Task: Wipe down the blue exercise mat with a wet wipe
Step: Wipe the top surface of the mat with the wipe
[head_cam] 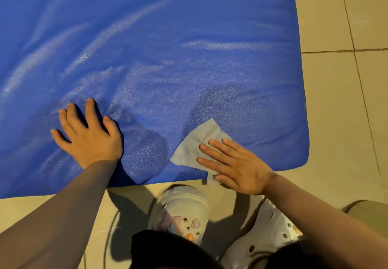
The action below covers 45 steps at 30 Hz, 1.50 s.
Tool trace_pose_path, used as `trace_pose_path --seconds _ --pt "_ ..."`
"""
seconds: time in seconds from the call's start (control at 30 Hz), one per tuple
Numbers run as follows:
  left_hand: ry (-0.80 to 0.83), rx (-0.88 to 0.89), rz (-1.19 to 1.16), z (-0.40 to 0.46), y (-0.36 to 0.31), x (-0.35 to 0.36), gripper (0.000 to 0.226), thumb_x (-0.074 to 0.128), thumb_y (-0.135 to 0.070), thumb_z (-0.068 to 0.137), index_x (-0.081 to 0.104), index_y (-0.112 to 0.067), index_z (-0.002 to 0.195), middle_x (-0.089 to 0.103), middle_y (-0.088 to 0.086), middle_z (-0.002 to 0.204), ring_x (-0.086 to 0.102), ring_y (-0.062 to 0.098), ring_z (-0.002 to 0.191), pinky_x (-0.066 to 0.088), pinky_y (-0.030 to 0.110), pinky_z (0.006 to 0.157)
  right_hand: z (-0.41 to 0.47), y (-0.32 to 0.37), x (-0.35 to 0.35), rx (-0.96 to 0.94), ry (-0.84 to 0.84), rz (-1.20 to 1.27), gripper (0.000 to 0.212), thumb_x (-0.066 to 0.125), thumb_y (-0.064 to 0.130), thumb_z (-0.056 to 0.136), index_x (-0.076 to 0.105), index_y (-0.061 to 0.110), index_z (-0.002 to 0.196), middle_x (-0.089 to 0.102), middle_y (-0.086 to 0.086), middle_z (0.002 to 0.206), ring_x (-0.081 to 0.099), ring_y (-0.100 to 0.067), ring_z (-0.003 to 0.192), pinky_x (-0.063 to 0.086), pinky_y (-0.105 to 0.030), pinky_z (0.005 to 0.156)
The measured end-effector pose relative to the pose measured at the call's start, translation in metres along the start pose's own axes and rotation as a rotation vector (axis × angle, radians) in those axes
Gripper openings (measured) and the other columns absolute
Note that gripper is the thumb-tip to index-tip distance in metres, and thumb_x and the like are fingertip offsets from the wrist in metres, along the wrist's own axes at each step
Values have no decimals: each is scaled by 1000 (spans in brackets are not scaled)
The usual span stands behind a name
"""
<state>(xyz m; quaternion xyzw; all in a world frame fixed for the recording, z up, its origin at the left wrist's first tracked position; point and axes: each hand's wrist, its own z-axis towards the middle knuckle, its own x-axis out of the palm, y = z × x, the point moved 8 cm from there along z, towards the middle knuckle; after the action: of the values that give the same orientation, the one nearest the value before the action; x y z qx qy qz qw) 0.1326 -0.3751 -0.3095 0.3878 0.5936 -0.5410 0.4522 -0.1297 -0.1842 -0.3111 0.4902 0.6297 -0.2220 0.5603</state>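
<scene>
The blue exercise mat (pixel 168 58) covers most of the view, with its near edge and right corner on the tiled floor. Wet streaks shine across its surface. A pale grey wet wipe (pixel 195 144) lies flat near the mat's front edge, one corner hanging just over that edge. My right hand (pixel 233 165) presses on the wipe with straight fingers pointing left. Further left, my left hand (pixel 88 134) rests flat on the mat with its fingers spread.
Beige floor tiles (pixel 336 92) run along the right and front of the mat. My two white clogs (pixel 180 212) with small charms stand just in front of the mat's near edge. A dull rounded object (pixel 367 207) shows at the lower right.
</scene>
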Motion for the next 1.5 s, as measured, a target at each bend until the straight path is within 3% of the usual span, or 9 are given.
trace_pose_path --seconds 0.43,0.7,0.8,0.87,1.03,1.1,1.23,1.37,1.5 --pt "-24 3 17 0 3 0 52 34 -38 97 40 -22 146 29 13 156 16 30 149 6 59 117 111 62 -19 -270 -208 11 50 42 40 100 44 22 147 35 -5 156 25 -27 148 14 -48 121" --pt "-30 5 7 1 6 0 54 33 -40 97 40 -22 147 29 13 156 16 30 149 5 59 117 -9 -127 -23 978 -337 105 66 10 60 99 14 22 154 15 -11 162 14 -33 149 10 -50 121" --pt "-28 5 -7 2 6 -1 54 33 -40 96 40 -21 147 30 13 156 16 30 149 6 60 116 -49 -153 -17 1249 -316 162 81 -3 65 95 13 15 157 11 -15 163 9 -36 150 11 -55 118" --pt "-28 10 -7 1 5 -2 54 33 -39 96 41 -21 147 30 14 155 17 31 149 7 60 116 -24 -125 -22 1239 -342 158 75 6 57 95 17 14 156 10 -16 163 8 -39 149 6 -55 118" --pt "-39 10 -11 -1 6 -3 54 33 -39 95 44 -19 144 31 14 154 18 31 148 8 61 115 126 5 -36 487 -345 71 54 28 43 102 39 19 150 28 -11 159 21 -39 146 12 -56 117" --pt "-50 14 -20 0 6 -3 53 35 -37 95 45 -18 143 32 16 153 19 32 148 8 61 115 154 -3 -44 404 -368 74 53 35 43 100 43 22 147 34 -7 157 27 -33 145 16 -54 117" --pt "-39 -4 -26 0 5 -2 53 38 -36 93 47 -17 143 32 16 153 18 32 148 7 61 115 133 -108 -56 638 -334 46 60 32 49 96 43 19 147 37 -12 155 37 -36 140 22 -51 112" --pt "-34 -11 -33 0 5 -2 54 37 -37 92 48 -17 142 32 16 153 18 32 148 7 61 115 32 -218 -62 1031 -292 95 77 13 60 92 22 17 155 15 -15 162 16 -38 148 13 -52 117" --pt "-17 -17 -43 2 3 0 54 37 -37 92 48 -17 142 32 16 152 18 31 148 7 60 115 -31 -228 -50 1457 -350 224 58 22 44 105 10 21 157 3 -9 165 5 -31 150 6 -48 119"
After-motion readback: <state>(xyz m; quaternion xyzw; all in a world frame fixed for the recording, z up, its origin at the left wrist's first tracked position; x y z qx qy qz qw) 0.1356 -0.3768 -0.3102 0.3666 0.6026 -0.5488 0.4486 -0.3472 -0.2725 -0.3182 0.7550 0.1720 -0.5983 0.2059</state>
